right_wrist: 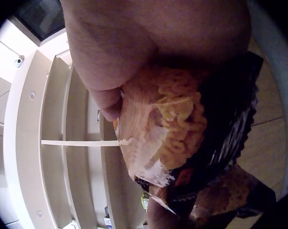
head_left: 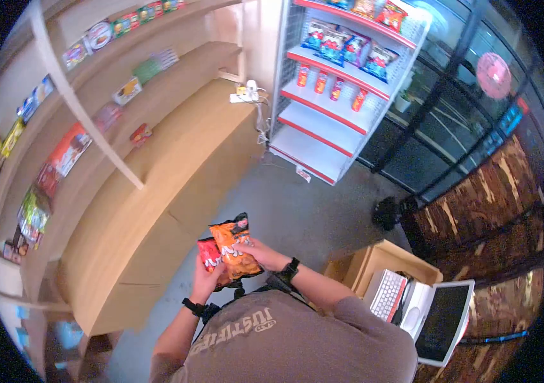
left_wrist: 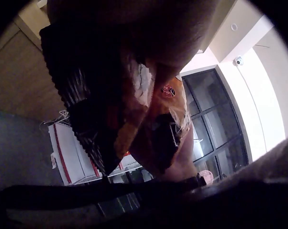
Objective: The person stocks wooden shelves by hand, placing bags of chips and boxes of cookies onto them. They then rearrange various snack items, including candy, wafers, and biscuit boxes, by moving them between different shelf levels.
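Note:
Two snack bags are held together in front of the chest, low over the floor in the head view. The orange bag (head_left: 239, 260) lies in front and overlaps the red bag (head_left: 209, 247) at its left. My right hand (head_left: 260, 254) grips the orange bag at its right side, thumb over the front. With the left hand (head_left: 205, 278) I hold the red bag by its lower part. In the right wrist view the orange bag (right_wrist: 177, 119) shows a picture of crinkled chips and a dark crimped end. The left wrist view is dark, the hand (left_wrist: 182, 28) shading the bags.
A long wooden counter (head_left: 157, 185) runs along the left below wall shelves (head_left: 186, 59) with scattered packages. Ahead stands a white rack (head_left: 323, 167) with red-edged shelves, holding snack bags (head_left: 334, 46) and tubes (head_left: 320, 80). At right are a keyboard (head_left: 385, 295) and a screen (head_left: 443, 322).

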`<state>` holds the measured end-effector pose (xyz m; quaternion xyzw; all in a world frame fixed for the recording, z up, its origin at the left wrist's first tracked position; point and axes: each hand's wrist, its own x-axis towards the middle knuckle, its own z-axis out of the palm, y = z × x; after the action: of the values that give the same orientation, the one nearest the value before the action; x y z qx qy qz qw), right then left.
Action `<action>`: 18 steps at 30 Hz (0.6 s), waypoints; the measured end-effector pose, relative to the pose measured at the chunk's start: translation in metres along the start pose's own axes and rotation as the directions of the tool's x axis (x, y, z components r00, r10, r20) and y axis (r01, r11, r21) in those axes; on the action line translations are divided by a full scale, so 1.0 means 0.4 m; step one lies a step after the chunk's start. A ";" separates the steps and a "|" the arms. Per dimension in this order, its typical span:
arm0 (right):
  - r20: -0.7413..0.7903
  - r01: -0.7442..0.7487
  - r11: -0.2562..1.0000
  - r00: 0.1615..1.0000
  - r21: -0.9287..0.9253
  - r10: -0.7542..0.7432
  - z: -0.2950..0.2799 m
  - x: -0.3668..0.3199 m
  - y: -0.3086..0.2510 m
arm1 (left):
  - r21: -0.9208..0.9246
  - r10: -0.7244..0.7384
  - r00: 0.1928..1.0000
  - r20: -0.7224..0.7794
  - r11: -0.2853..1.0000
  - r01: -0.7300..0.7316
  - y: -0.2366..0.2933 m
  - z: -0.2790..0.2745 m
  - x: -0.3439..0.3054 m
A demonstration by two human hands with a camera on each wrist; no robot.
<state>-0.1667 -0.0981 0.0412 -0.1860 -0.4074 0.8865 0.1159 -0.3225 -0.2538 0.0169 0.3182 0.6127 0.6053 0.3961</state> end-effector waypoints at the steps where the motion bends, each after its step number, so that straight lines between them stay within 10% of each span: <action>1: 0.033 -0.020 1.000 0.999 -0.013 0.021 0.005 0.000 -0.004 | -0.001 -0.002 1.000 -0.009 1.000 0.002 0.002 0.004 0.000; 18: -0.052 -0.117 0.985 0.992 -0.123 0.111 0.070 0.028 0.009 | 0.050 0.041 0.993 -0.114 0.998 -0.036 0.001 -0.062 -0.071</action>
<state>-0.1891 -0.1155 0.0527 -0.2360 -0.4485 0.8598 0.0622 -0.3303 -0.2905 0.0189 0.3039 0.6425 0.6154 0.3408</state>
